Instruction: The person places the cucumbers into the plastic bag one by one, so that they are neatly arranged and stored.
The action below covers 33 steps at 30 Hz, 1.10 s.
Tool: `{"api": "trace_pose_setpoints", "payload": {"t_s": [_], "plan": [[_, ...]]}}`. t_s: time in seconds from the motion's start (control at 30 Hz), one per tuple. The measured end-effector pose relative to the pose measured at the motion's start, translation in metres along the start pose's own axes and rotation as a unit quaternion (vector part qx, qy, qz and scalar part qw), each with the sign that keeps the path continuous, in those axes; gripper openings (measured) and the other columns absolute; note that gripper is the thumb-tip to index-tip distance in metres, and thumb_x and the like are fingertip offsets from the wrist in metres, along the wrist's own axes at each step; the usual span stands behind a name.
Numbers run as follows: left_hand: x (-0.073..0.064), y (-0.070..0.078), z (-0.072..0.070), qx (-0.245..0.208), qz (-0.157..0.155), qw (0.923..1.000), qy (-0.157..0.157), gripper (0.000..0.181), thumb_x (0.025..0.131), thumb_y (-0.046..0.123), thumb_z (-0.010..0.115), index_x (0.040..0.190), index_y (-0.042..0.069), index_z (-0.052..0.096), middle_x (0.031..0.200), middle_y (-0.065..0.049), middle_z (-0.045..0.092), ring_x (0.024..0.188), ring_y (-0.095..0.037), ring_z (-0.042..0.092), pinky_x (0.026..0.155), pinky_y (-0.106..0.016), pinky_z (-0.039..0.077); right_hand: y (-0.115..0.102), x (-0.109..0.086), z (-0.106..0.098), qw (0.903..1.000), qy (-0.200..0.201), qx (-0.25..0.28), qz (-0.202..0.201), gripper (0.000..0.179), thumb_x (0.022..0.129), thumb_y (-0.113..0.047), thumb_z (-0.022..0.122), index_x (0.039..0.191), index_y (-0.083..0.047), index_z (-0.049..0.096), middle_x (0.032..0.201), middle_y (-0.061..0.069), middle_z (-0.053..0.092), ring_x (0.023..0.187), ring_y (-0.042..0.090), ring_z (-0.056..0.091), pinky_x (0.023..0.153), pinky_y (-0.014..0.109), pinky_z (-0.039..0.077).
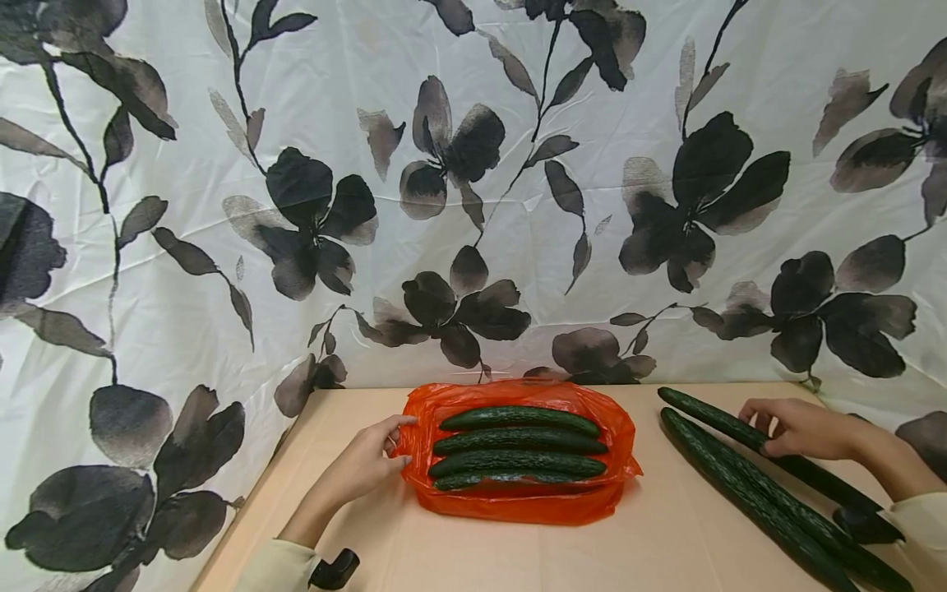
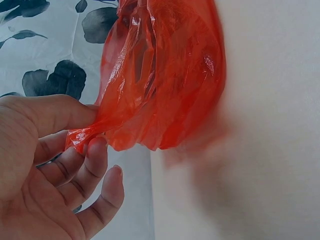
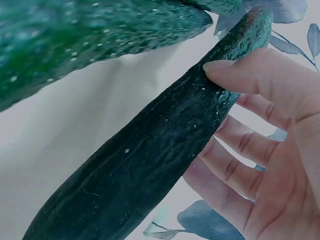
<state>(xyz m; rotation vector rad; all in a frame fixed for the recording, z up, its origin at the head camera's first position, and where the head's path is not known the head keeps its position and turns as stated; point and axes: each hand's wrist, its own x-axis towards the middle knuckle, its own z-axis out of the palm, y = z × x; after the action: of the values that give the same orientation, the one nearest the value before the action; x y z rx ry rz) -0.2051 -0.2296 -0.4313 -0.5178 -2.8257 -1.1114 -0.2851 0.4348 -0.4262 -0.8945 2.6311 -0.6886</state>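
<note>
Right hand (image 1: 810, 429), half-curled at lower right, pinches a likely stiff, weighty cucumber (image 3: 135, 150), best held mid-length, while left hand (image 1: 366, 460), lower left, pinches the soft red bag (image 1: 518, 507).

Seven cucumbers (image 1: 520, 440), one bag (image 1: 521, 507)

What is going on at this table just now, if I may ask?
A person is handling cucumbers and a red plastic bag. Their left hand pinches the bag's left edge; four cucumbers show inside it, lying side by side. Their right hand grips another cucumber, with two more beside it on the table.
</note>
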Motion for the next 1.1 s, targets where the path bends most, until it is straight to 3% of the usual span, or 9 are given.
{"api": "trace_pose_setpoints", "payload": {"t_s": [0.43,0.73,1.1], "plan": [[-0.001,0.000,-0.001,0.004,0.001,1.0000,-0.001,0.053,0.084,-0.004,0.075,0.134,0.000,0.059,0.088,-0.003,0.056,0.077,-0.017,0.053,0.068,-0.024,0.045,-0.020,0.006,-0.003,0.9990,0.041,-0.015,-0.008,0.042,0.088,-0.011,0.075,0.125,0.000,0.059,0.110,0.012,0.064,0.084,0.005,0.065,0.066,0.026,0.056],[-0.002,0.001,0.000,0.002,0.004,1.0000,-0.001,0.052,0.084,-0.004,0.075,0.134,0.000,0.059,0.087,-0.003,0.056,0.078,-0.019,0.054,0.068,-0.024,0.045,-0.039,0.014,-0.008,0.9994,0.033,-0.011,-0.001,0.043,0.091,-0.019,0.074,0.128,-0.004,0.058,0.111,0.008,0.063,0.090,0.006,0.064,0.068,0.027,0.055],[-0.002,0.002,0.000,0.003,0.006,1.0000,-0.002,0.053,0.084,-0.005,0.074,0.134,-0.001,0.059,0.087,-0.003,0.056,0.079,-0.019,0.053,0.068,-0.024,0.045,-0.059,0.027,-0.012,0.9999,0.012,0.003,0.004,0.048,0.092,-0.020,0.074,0.132,0.000,0.057,0.114,0.009,0.064,0.092,0.010,0.064,0.069,0.027,0.056]]}}
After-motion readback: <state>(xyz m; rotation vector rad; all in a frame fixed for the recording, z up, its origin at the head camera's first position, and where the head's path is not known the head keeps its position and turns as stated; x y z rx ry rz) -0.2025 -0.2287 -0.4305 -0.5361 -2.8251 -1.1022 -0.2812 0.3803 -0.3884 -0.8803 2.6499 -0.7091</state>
